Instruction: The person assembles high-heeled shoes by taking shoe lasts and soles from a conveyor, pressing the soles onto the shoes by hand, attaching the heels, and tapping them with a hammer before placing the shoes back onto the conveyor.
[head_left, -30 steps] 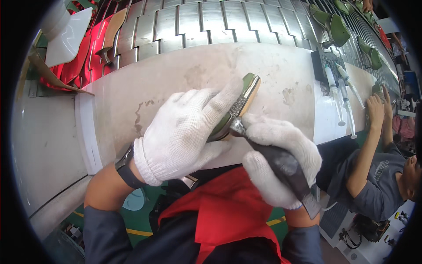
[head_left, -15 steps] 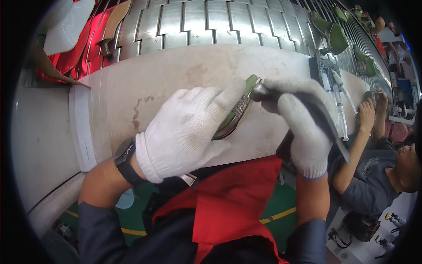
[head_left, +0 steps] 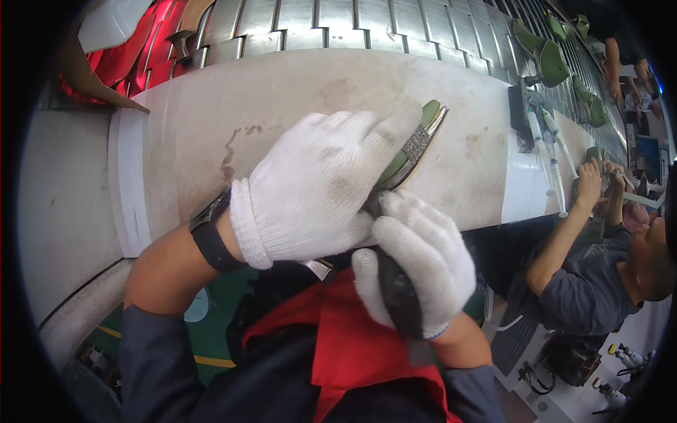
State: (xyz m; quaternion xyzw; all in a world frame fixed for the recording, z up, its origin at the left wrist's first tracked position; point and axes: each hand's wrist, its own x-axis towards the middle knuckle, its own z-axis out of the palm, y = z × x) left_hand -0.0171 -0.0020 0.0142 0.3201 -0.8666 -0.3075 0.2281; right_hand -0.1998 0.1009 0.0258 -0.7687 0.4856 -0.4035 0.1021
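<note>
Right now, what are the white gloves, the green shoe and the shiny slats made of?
Gloves: probably cotton, matte, with knit rows showing. Green shoe: looks smooth, maybe leather or imitation; its sparkly band could be glitter or stones. Slats: likely polished metal; they gleam grey.

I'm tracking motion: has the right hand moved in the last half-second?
Yes, the right hand moved left and down the picture, away from the syringes.

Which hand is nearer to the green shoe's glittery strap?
Left. The left hand lies over the green shoe, its fingers beside the glittery strap; the right hand is farther, lower in view, gripping a dark tool.
</note>
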